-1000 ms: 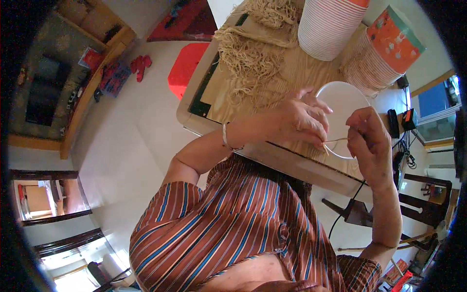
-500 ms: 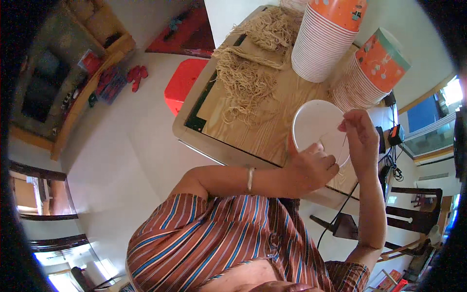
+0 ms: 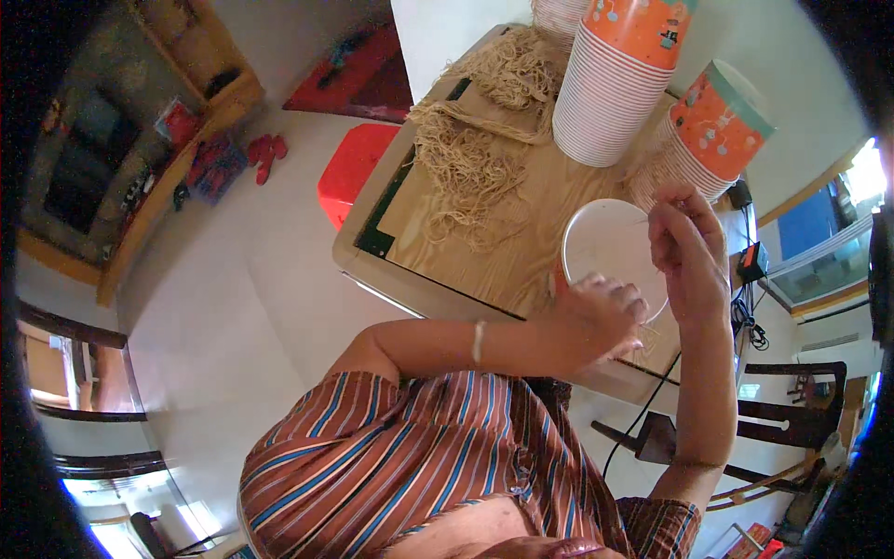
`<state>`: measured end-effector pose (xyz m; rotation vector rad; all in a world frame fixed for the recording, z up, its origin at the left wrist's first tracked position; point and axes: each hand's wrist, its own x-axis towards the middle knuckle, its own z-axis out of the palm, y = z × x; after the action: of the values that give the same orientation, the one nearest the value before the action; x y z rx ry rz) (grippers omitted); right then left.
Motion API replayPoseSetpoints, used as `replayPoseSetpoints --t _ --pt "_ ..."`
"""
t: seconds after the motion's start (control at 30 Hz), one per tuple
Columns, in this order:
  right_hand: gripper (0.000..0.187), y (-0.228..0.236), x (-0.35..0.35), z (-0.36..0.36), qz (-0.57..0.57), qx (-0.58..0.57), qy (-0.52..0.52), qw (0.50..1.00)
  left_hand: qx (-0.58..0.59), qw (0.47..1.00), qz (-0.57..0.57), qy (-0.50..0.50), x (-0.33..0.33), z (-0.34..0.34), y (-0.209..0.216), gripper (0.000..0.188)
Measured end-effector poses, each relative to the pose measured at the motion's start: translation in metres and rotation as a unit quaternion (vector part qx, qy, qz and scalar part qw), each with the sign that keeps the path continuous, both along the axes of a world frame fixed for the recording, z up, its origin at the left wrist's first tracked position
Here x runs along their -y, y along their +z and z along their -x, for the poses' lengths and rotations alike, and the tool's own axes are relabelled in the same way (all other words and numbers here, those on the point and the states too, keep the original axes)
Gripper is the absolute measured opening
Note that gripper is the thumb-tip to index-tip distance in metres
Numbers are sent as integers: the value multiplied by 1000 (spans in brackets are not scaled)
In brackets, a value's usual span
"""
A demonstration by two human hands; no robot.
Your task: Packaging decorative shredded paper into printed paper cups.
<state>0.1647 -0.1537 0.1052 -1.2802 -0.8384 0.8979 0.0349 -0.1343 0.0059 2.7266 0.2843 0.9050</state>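
Observation:
A white paper tub (image 3: 605, 244) stands on the wooden board, its open mouth facing up, with an orange outside showing at its left. My left hand (image 3: 596, 319) is over its near rim, the fingers curled and smeared by motion, so their grip is unclear. At the tub's right edge my right hand (image 3: 689, 247) is raised with fingers pinched together. A very fine line shows by its fingertips, too thin to name. Tangled beige cord (image 3: 475, 172) lies in a loose heap to the left of the tub.
Behind the tub rise a tall stack of nested tubs (image 3: 610, 93) and a shorter orange-and-green-topped stack (image 3: 722, 121). The wooden board (image 3: 466, 270) covers the table. A red stool (image 3: 358, 172) stands at its left; black cables (image 3: 745, 317) hang at the right, near a dark chair (image 3: 792, 419).
My right hand has risen slightly, its fingers curling closer together. My left hand has shifted on the near rim and its fingers have moved. The tub stays in about the same place.

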Motion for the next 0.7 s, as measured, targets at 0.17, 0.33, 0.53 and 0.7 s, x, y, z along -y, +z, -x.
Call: replayPoseSetpoints --t 0.17,0.33,0.53,0.7 --pt "8 -5 9 -9 -3 72 34 997 204 974 99 13 -66 13 31 31" --pt "9 -7 8 -7 -43 47 34 997 -72 949 303 -48 -88 0 56 29" --pt "10 -6 30 -30 -52 4 -91 995 25 939 296 -174 -146 -2 26 19" --pt "9 -34 39 -37 49 176 -19 983 -18 992 89 -90 -166 8 42 25"
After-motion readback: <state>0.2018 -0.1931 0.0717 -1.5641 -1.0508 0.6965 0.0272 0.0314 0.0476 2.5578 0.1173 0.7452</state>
